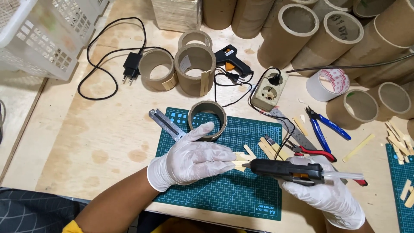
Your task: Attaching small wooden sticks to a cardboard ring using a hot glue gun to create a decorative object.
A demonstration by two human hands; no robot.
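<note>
We are in a small craft workshop, and the evidence lies all over the bare plywood surface (86, 129). A green cutting mat (241, 190) with a printed grid sits near us, and a second one (403, 177) shows at the right edge. Big cardboard tubes (297, 34) are stacked along the far side, with cut cardboard rings (195, 69) standing before them. We see hand tools scattered to the right: blue-handled cutters (323, 129), red-handled pliers (310, 151), a metal ruler (166, 125) and a roll of tape (328, 84). A spare glue gun (230, 60) lies by a power strip (269, 90), and thin wooden sticks (399, 138) litter the right side. A white plastic basket (47, 34) stands far left.
</note>
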